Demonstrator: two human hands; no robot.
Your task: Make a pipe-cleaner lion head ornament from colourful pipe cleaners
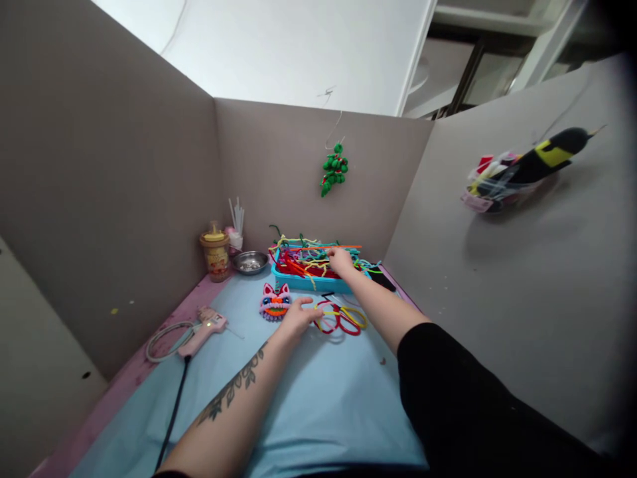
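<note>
My left hand point(300, 317) is over the middle of the blue-covered table, its fingers stretched out and apart, at the left edge of some looped red and yellow pipe cleaners point(348, 320). Just left of it lies a pink and orange animal-face piece point(275, 302) with pointed ears. My right hand point(340, 261) reaches over a blue tray point(298, 281) heaped with coloured pipe cleaners. Its fingers are pressed together near an orange strand point(352, 247); whether they hold a strand is too small to tell.
A pink glue gun point(205, 332) with its cable lies at the left. Behind it stand a lidded cup point(216, 255) and a metal bowl point(250, 262). A green ornament point(334, 170) hangs on the back panel, and a tool holder point(502, 179) hangs on the right panel.
</note>
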